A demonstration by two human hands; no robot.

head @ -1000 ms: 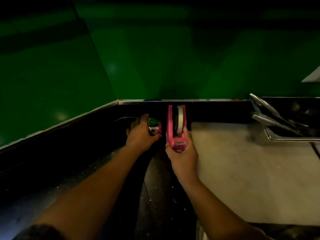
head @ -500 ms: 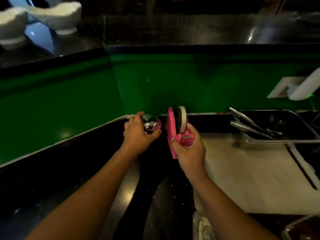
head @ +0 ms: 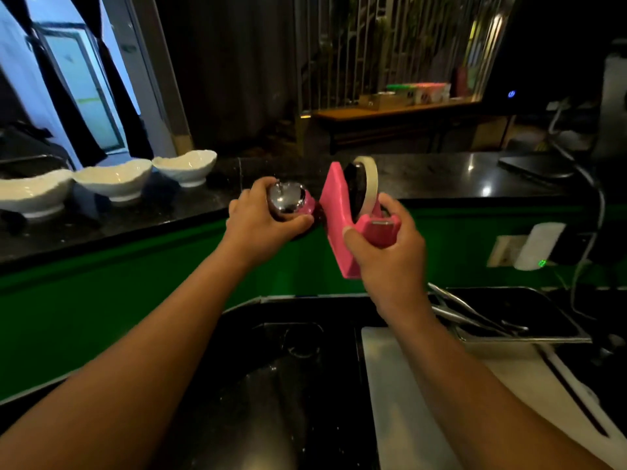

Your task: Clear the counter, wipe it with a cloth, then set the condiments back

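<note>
My left hand [head: 261,220] grips a small call bell [head: 291,200] with a shiny chrome dome and a pink base. My right hand [head: 385,252] holds a pink tape dispenser [head: 336,212] by its cutter end, tilted, with a pale roll of tape [head: 368,179] in it. Both are raised in the air in front of the green wall panel [head: 101,300], close side by side, level with the upper black ledge [head: 441,181]. The lower black counter [head: 271,385] lies beneath my arms.
Three white bowls [head: 112,179] stand on the upper ledge at left. A white cutting board [head: 407,401] lies on the lower counter at right. Behind it, a steel tray [head: 515,317] holds tongs. A wall socket with a white plug [head: 529,249] and cable hangs at right.
Both hands have lifted the bell and the tape dispenser up off the lower counter's back corner to ledge height. My view has tilted up, bringing the ledge and bowls into sight.
</note>
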